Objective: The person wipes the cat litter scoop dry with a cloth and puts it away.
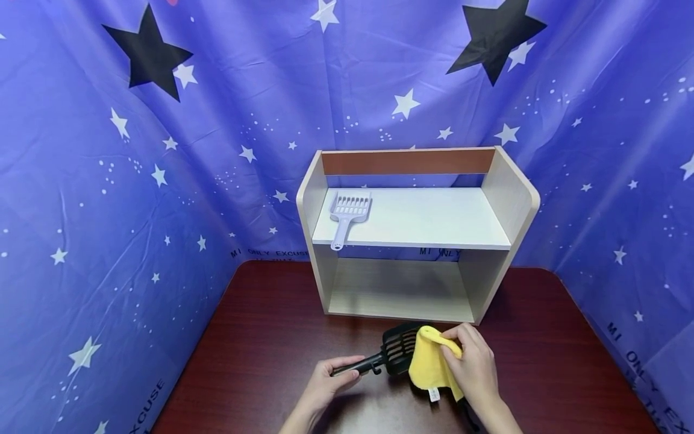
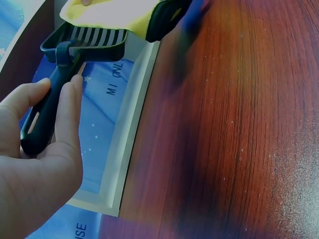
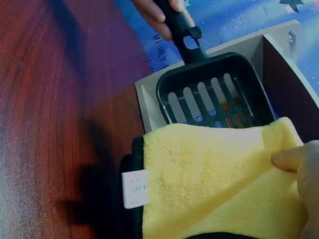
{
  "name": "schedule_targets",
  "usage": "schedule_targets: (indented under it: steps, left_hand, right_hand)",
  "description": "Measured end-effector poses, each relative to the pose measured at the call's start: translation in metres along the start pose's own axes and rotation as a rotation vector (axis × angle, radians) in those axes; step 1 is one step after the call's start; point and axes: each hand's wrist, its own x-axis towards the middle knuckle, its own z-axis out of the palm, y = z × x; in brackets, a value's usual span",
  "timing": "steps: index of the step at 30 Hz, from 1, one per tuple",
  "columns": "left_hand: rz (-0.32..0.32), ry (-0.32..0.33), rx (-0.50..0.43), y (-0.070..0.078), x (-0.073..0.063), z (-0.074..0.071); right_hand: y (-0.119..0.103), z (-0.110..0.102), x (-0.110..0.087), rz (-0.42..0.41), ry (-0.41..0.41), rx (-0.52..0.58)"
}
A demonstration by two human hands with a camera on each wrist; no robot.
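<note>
My left hand [image 1: 324, 386] grips the handle of a black slotted litter scoop [image 1: 400, 349], held above the table in front of the shelf. In the left wrist view the thumb and fingers lie along both sides of the scoop's handle [image 2: 47, 107]. My right hand [image 1: 474, 364] pinches a yellow cloth [image 1: 431, 364] with dark edging and a small white tag [image 3: 135, 189]. The cloth overlaps the far end of the scoop's slotted basket [image 3: 212, 94] in the right wrist view, hiding part of it.
A two-tier shelf unit [image 1: 412, 316] stands at the back of the dark red wooden table [image 1: 260, 337]. On its upper board lies a pale lavender litter scoop [image 1: 349, 211], handle over the front edge. Blue star-patterned curtains [image 1: 260, 169] surround the table.
</note>
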Motion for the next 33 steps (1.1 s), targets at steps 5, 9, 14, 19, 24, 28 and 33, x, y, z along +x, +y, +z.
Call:
schedule_targets:
  steps: [5, 9, 14, 19, 24, 28, 33]
  left_hand:
    - [-0.003, 0.039, -0.024, 0.0, 0.001, 0.002]
    - [0.01, 0.036, -0.02, 0.001, 0.002, 0.002]
    - [0.03, 0.025, 0.011, 0.002, 0.002, 0.006]
    - [0.017, 0.018, 0.024, 0.003, 0.002, 0.013]
    - [0.025, 0.018, 0.051, 0.0, 0.003, 0.017]
    - [0.03, 0.011, 0.09, -0.001, 0.003, 0.017]
    - [0.037, 0.009, 0.119, -0.001, 0.003, 0.016]
  right_hand:
    - [-0.005, 0.001, 0.002, -0.116, -0.047, 0.119]
    - [-0.012, 0.006, 0.005, -0.181, -0.088, 0.176]
    - [-0.019, 0.012, 0.005, -0.205, -0.111, 0.199]
    - [-0.023, 0.018, 0.004, -0.21, -0.096, 0.163]
    - [-0.024, 0.021, 0.003, -0.203, -0.07, 0.106]
    - [-0.024, 0.022, 0.003, -0.209, -0.021, 0.049]
    - [-0.022, 0.02, 0.005, -0.18, 0.021, 0.001]
